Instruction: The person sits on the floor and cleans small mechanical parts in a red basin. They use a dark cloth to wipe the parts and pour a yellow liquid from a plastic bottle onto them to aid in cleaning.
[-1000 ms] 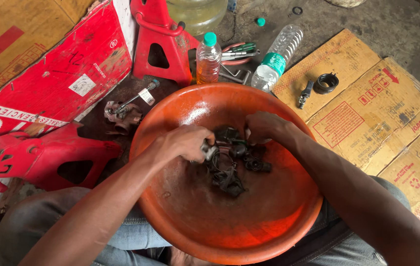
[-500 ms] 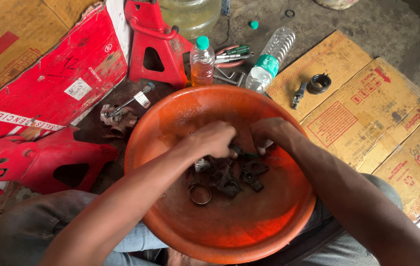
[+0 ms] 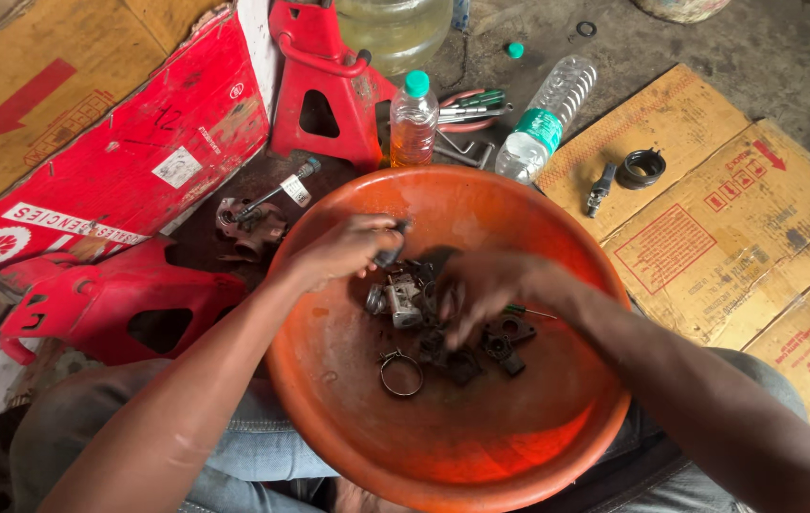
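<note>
Orange basin (image 3: 557,446) held my greasy metal parts (image 3: 443,328).
My left hand (image 3: 343,252) pinched a small dark part (image 3: 392,255); my right hand (image 3: 476,290), grip loose, touched the pile.

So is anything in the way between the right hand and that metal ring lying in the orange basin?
Nothing visible. The right hand hovers over dark greasy parts, and the metal ring lies apart on bare basin floor, just beside them.

Left hand (image 3: 343,249) drawn back toward the basin's (image 3: 519,456) left rim pinching a small dark part (image 3: 390,255); right hand (image 3: 476,290) lowered onto the parts (image 3: 405,299), silvery body now uncovered.
</note>
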